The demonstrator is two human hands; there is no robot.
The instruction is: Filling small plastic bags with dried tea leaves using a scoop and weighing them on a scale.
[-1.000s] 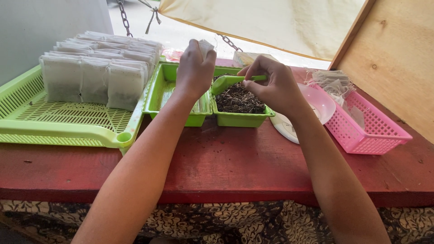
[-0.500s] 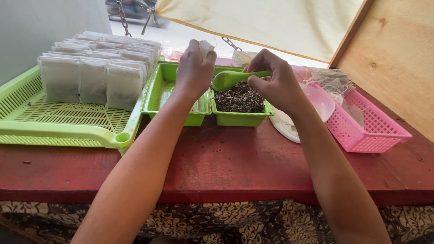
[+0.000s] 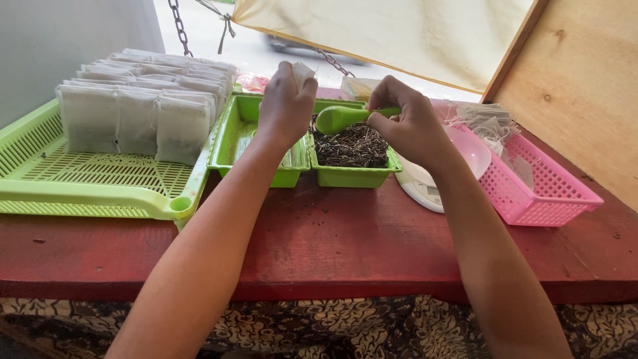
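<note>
Setting: We look down at a red wooden table (image 3: 319, 246) with a dark patterned cloth (image 3: 319, 329) hanging below its near edge; a cream awning (image 3: 399, 33) and a chain (image 3: 179, 26) hang beyond it.

Left hand: Our left hand (image 3: 286, 103) is raised over the trays, fingers pinched shut on a small white paper sachet (image 3: 303, 70), of which only the top corner shows above the fingers.

Right hand: Our right hand (image 3: 409, 126) is closed around the handle of a green plastic scoop (image 3: 342, 118), its bowl turned toward the sachet, just beside the left hand.

Below the hands: A green tub (image 3: 352, 174) holds loose dried leaves (image 3: 352, 146); an emptier green tub (image 3: 249, 143) touches it on the left.

Handling: We judge the sachet very light, soft and easy to crumple or tear, so it is best pinched at its top edges. The scoop looks stiff and light, best held by its handle and kept level. The leaves look dry and prone to scatter.

Left side: A large green slotted tray (image 3: 86, 179) carries rows of filled white sachets (image 3: 143, 100) standing upright.

Right side: A white kitchen scale with a pink bowl (image 3: 473, 149) sits near a pink basket (image 3: 545, 189) holding empty sachets with strings (image 3: 488, 119).

Far right: A plywood panel (image 3: 585, 86) leans upward.
</note>
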